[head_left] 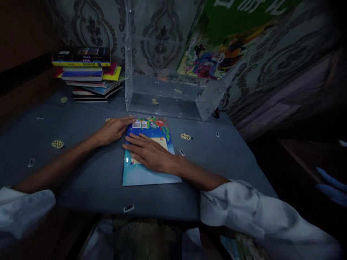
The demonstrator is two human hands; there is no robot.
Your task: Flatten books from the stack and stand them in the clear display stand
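Observation:
A thin blue book (151,179) lies flat on the table, with a barcode and a QR code near its far edge and a pale panel in the middle. My right hand (151,153) rests on the cover with its fingers stretched out, hiding part of the panel. Along the far left corner, my left hand (116,130) lies with straight fingers, the fingertips touching the edge of the book. Neither hand grips anything. A clear plastic cover or margin seems to show at the far right corner.
A clear acrylic rack (162,104) stands behind the book against patterned wallpaper. A large green illustrated book or poster (217,47) leans inside it. At the back left is an uneven stack of books (88,74). The blue-grey tablecloth (89,187) ends at the near and right edges.

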